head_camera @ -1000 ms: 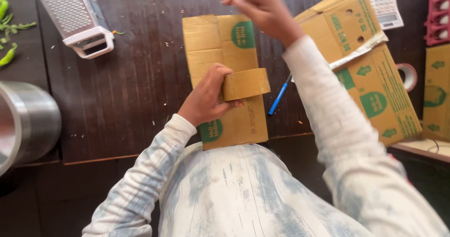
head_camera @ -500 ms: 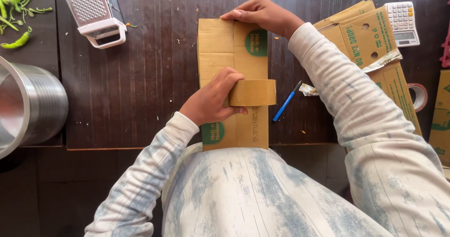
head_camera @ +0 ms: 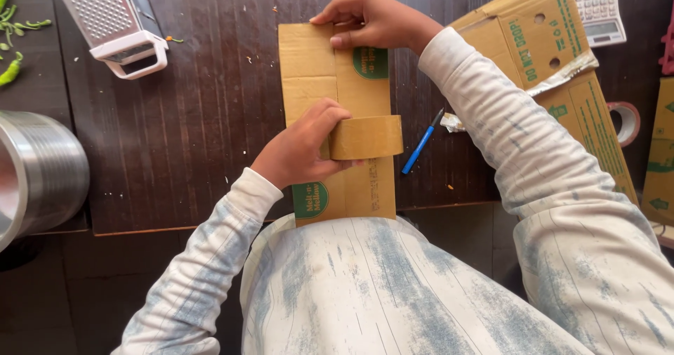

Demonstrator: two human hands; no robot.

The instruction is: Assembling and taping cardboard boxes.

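Cardboard box (head_camera: 337, 109): brown and flattened, we find it lying lengthwise on the dark wooden worktop (head_camera: 203, 130), its near end touching our body at the worktop's edge, round green marks at its far and near ends.
Tape roll (head_camera: 366, 137): brown packing tape, standing on edge across the middle of the box.
Left hand (head_camera: 302, 148): our fingers are clenched around the tape roll from its left side, thumb over the top; the hand rests over the box's left half.
Right hand (head_camera: 375, 21): fingers pressed flat on the far end of the box, thumb beside the green mark; they pin the cardboard rather than enclose it.
Blue pen (head_camera: 421, 142): lying on the worktop just right of the box, tilted, apart from the tape roll.
More flattened boxes (head_camera: 554, 53): stacked to the right, partly under our right sleeve, with a strip of crumpled tape across them.
Second tape roll (head_camera: 625, 122): flat on the worktop at the right edge.
Calculator (head_camera: 598, 7): top right corner, white.
Grater (head_camera: 112, 19): metal with a white handle, top left, well apart from the box.
Steel pot (head_camera: 35, 172): left edge, partly out of view.
Green chillies (head_camera: 10, 39): far left, above the pot.
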